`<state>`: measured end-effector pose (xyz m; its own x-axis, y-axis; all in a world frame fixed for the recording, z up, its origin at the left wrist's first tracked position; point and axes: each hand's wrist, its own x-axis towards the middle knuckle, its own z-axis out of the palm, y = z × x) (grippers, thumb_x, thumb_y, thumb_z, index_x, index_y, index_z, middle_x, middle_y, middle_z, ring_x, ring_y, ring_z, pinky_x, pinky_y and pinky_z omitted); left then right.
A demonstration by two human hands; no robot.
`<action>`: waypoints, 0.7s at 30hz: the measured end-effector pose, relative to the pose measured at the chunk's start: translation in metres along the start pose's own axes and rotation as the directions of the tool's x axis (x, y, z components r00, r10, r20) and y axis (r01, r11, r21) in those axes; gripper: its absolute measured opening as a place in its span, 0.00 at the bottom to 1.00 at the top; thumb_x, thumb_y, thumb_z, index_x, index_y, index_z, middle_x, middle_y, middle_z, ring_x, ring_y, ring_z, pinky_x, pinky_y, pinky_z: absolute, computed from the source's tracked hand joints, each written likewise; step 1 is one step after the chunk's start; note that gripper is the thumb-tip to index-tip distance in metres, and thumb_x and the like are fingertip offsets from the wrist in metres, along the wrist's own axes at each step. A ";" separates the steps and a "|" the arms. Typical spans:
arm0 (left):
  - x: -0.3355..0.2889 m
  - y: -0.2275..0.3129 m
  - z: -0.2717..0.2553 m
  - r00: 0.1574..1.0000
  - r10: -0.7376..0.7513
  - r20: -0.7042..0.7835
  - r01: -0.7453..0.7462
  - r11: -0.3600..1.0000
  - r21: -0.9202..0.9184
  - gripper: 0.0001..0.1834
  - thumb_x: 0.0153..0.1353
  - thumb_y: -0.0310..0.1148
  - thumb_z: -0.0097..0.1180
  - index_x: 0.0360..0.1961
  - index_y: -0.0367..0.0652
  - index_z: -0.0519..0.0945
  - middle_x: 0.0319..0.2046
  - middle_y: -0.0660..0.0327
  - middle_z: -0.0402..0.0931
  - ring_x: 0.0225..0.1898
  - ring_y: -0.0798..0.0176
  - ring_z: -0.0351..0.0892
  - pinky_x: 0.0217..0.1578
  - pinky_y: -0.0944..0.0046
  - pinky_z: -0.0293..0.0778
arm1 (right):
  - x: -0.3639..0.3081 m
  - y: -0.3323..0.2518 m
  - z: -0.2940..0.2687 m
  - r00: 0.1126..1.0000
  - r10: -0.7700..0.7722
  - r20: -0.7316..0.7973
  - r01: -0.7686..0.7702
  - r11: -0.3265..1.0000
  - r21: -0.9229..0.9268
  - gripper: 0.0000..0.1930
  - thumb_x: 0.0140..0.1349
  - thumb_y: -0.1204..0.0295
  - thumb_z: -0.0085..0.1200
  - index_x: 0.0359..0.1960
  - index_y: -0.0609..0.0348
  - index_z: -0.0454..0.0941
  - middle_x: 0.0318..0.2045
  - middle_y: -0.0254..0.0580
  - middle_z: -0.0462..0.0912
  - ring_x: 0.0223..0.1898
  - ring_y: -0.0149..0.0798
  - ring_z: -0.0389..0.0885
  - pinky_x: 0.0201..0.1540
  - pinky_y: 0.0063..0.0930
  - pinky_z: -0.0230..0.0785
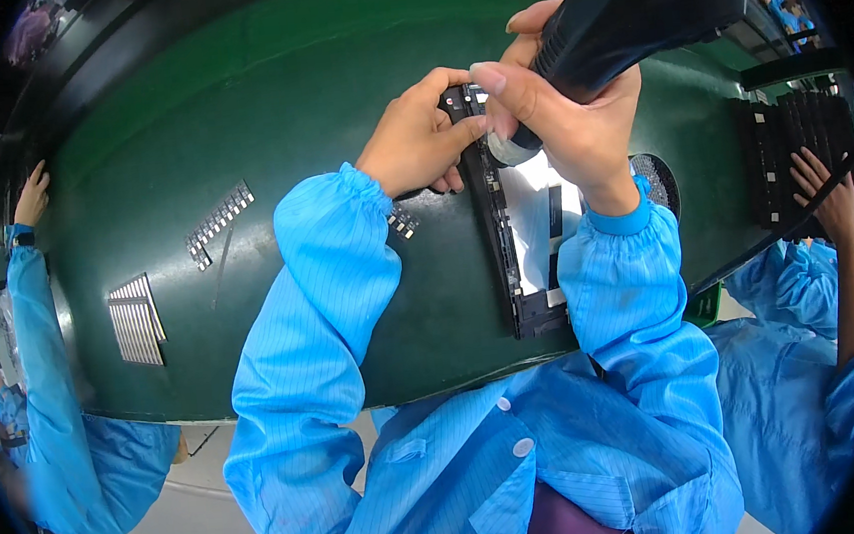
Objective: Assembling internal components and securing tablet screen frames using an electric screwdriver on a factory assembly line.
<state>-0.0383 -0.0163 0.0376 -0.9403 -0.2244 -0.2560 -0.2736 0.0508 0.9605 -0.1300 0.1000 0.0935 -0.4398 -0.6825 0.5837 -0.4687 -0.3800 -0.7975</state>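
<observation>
A long black-framed panel [502,246] with a bright white inner face lies on the green table in front of me. At its far left corner, my left hand [420,135] grips the black edge between thumb and fingers. My right hand [581,119] is wrapped round a thick black handheld tool [647,9] with a ribbed neck. The tool's pale rounded end points down over the far part of the panel, close to my left thumb. Whether that end touches the panel, I cannot tell. My right forearm covers part of the panel's right side.
Left on the green table [351,318] lie a strip of small parts [220,223] and a stack of light strips [136,322]. A round dish of dark bits [654,181] sits right of the panel. Co-workers' hands show at left [32,195] and right [824,190], the latter by black frames [765,165].
</observation>
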 end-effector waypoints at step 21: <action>0.007 -0.008 0.001 0.993 0.119 -0.012 -0.119 0.992 -0.029 0.27 0.55 0.27 0.56 0.56 0.38 0.63 0.17 0.57 0.75 0.14 0.66 0.76 0.13 0.68 0.71 | -0.015 -0.013 0.010 0.994 0.030 -0.107 -0.023 0.998 0.061 0.18 0.50 0.84 0.61 0.42 0.67 0.68 0.19 0.38 0.77 0.19 0.26 0.75 0.22 0.17 0.67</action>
<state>-0.0427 -0.0175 0.0283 -0.9635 -0.2287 -0.1389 -0.1538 0.0487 0.9869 -0.1099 0.1085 0.0936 -0.5331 -0.6228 0.5726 -0.4109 -0.4010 -0.8187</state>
